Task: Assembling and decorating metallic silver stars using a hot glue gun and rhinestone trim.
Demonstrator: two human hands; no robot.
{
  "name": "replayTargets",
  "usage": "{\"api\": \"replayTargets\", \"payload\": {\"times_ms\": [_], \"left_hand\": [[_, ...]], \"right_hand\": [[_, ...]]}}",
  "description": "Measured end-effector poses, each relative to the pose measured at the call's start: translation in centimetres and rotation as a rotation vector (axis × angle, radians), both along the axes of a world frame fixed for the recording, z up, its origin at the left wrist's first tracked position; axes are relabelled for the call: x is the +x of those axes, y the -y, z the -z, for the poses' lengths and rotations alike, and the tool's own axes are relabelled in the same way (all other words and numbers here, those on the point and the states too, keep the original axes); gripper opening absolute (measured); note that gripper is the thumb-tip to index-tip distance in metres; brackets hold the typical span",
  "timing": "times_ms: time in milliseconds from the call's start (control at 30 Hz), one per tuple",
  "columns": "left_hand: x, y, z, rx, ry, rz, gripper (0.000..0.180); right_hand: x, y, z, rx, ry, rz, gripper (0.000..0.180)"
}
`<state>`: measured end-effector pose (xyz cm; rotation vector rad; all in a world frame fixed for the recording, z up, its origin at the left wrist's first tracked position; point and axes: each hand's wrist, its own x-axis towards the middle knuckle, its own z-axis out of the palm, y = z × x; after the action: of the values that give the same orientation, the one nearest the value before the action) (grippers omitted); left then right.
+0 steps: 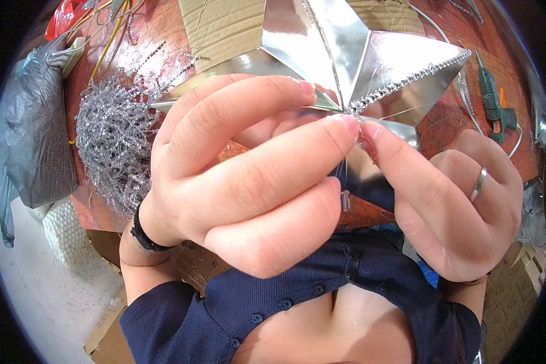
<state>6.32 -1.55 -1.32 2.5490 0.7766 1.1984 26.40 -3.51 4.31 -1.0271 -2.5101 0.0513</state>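
A shiny silver star [400, 67] with raised, folded points lies before me on the table. A strand of small silver beads [406, 79] runs along the ridge of its right point toward the middle. There the fingertips of my left hand [249, 170] and my right hand [461, 200] meet, both closed in a pinch. What sits between the fingertips is too small and covered to make out. A fine thread-like line shows beside them. My left hand hides much of the star's left and lower part.
A tangled heap of silver bead strands [115, 139] lies left of my left hand. Beyond it hangs a grey plastic bag [42, 127]. A dark green glue gun [494, 106] rests at the right on the reddish table [170, 36]. Cardboard [218, 30] lies under the star.
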Motion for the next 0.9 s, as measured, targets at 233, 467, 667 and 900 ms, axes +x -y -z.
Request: {"api": "replayTargets", "payload": {"times_ms": [233,467,667,900], "left_hand": [[-0.7,-1.2,0.0,0.112,-0.11,0.125,0.044],[-0.9,-1.4,-0.3,0.1,-0.146,0.154,0.043],[-1.2,-1.4,-0.7,0.113,-0.189,0.153,0.045],[-0.9,-1.4,-0.3,0.044,-0.126,0.189,0.044]], "right_hand": [[0.2,0.3,0.4,-0.005,-0.017,0.053,0.05],[-1.0,1.3,-0.7,-0.011,0.012,0.137,0.048],[-0.2,1.1,-0.3,0.089,-0.051,-0.013,0.045],[3.1,4.3,0.8,-0.137,-0.268,0.028,0.044]]}}
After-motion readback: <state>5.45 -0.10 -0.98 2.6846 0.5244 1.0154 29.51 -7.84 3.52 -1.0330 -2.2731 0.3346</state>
